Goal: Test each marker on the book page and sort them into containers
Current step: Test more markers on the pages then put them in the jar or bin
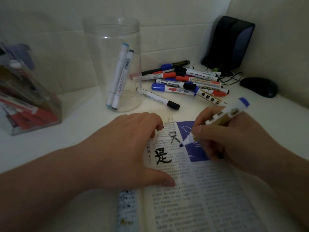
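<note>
Grip: clamped round marker (217, 118) barrel by right hand (225, 144), fingers pinching low near the nib for stroke control. Held slanted, pen-fashion, nib down on book page (192, 190) at the edge of the blue illustration (183, 127), just right of black test characters (163, 156). Blue cap (244, 101) posted on the rear end, probably to stop it straying during the test.

Support: left hand (127, 148) laid palm-down on the left part of the page, fingers loosely bent, thumb splayed, grasping nothing. Judged to pin the paper flat against nib drag.

Appearance of marker: white barrel with gold band, blue collar, blue nib. Barrel print too blurred to read. No fresh blue line discernible under the nib, so no ink verdict possible.

Sorting stations: clear jar (112, 64) beyond the book, 2 pale markers (120, 76) leaning inside. Clear box (25, 101) at far left, holding more, blurred. Loose pile (184, 79), presumably untested, behind the book and right of the jar, within easy right-hand reach.

Progress, as a judgement: testing step in hand, most of the pile pending.
</note>
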Demonstrator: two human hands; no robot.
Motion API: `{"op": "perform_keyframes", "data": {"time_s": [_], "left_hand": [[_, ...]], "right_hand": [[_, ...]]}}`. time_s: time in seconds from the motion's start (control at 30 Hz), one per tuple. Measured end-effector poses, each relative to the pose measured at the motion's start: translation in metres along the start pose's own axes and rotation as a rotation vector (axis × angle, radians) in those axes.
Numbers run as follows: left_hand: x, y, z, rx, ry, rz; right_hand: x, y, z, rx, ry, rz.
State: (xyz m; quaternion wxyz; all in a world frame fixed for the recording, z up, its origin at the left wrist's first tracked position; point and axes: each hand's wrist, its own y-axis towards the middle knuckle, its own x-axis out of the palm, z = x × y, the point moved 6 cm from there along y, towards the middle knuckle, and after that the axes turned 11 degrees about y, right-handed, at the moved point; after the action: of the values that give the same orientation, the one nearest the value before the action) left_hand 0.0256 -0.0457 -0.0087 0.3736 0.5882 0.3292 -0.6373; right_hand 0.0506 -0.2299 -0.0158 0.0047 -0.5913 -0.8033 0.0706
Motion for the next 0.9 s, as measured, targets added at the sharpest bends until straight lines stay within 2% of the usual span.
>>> {"op": "perform_keyframes", "data": {"time_s": [0.1, 0.3, 0.47, 0.6, 0.77, 0.9], "left_hand": [[0.002, 0.001, -0.001, -0.023, 0.014, -0.030], [0.006, 0.003, -0.003, -0.013, 0.029, -0.052], [0.006, 0.003, -0.003, -0.002, 0.044, -0.064], [0.016, 0.012, -0.013, -0.061, 0.018, -0.077], [0.008, 0.001, -0.005, 0.006, 0.052, -0.017], [0.022, 0.019, -0.021, -0.072, -0.072, -0.018]], "right_hand": [[0.014, -0.003, -0.002, 0.014, 0.002, -0.038], [0.013, 0.000, -0.001, 0.071, -0.252, 0.046], [0.015, -0.002, -0.001, 0.078, -0.281, 0.041], [0.015, -0.002, 0.000, 0.075, -0.358, 0.075], [0.007, 0.001, 0.002, 0.087, -0.379, 0.167], [0.009, 0.002, 0.002, 0.089, -0.376, 0.139]]}}
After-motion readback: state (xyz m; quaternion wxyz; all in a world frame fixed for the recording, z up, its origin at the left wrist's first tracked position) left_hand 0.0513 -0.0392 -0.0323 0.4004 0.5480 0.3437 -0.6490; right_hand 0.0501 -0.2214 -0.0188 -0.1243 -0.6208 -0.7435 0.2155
